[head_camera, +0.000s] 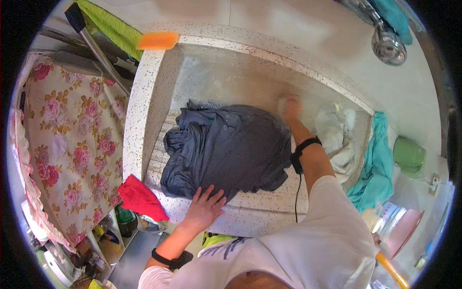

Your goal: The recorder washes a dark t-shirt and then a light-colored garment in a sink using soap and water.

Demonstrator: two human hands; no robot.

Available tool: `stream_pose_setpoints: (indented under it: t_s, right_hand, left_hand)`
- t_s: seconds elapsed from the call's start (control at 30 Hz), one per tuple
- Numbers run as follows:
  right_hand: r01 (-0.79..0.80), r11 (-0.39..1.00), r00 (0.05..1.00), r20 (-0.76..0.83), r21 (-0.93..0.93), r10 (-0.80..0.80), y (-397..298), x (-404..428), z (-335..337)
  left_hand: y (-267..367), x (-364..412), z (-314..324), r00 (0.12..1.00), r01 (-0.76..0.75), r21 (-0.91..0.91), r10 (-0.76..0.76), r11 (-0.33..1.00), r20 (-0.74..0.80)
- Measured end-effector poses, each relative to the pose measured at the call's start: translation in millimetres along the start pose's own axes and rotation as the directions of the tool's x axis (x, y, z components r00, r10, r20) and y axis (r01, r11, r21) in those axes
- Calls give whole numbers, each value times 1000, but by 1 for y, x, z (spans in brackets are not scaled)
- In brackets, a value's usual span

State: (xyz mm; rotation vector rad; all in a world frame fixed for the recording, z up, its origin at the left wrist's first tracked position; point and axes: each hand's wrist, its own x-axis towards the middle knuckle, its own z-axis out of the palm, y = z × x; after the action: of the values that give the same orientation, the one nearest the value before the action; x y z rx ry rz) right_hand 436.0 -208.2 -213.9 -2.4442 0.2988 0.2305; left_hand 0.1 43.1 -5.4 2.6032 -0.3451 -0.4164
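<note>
A dark navy garment [242,144] lies bunched and wet-looking on the ridged washboard slope [158,162] of a speckled stone laundry sink [139,115]. My left hand [205,211], its fingers spread, rests at the sink's front edge with the fingertips on the garment's near hem. Past the garment's right side, my right hand [291,106] is over the sink's far basin. Motion blurs this hand, so whether it holds anything cannot be made out. To its right, a pale cloth [335,141] is heaped inside the sink.
An orange block [157,40] sits on the far left corner of the rim. A red cloth [140,198] drapes over the near left corner, a teal cloth [375,166] over the right rim. A shower head [389,45] hangs upper right; a flowered curtain [75,144] covers the left side.
</note>
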Motion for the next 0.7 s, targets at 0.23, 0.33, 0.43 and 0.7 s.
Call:
stream_pose_setpoints:
  t_s: [0.23, 0.33, 0.43, 0.7]
  right_hand:
    - [902, 385, 200, 602, 194, -773, -85, -204, 12]
    - [788, 615, 544, 486, -15, -684, -33, -187, -36]
    - [673, 714, 710, 437, -190, -553, -5, -193, -97]
    - [925, 280, 198, 302, 256, -932, -114, -361, -17]
  left_hand:
    - [-25, 6, -62, 983, 147, 238, -169, 960, 75]
    - [-45, 24, -39, 989, 44, 202, -71, 978, 130]
    - [-24, 28, -24, 994, -64, 89, 55, 994, 98]
    - [-21, -34, -5, 993, -60, -24, 57, 998, -107]
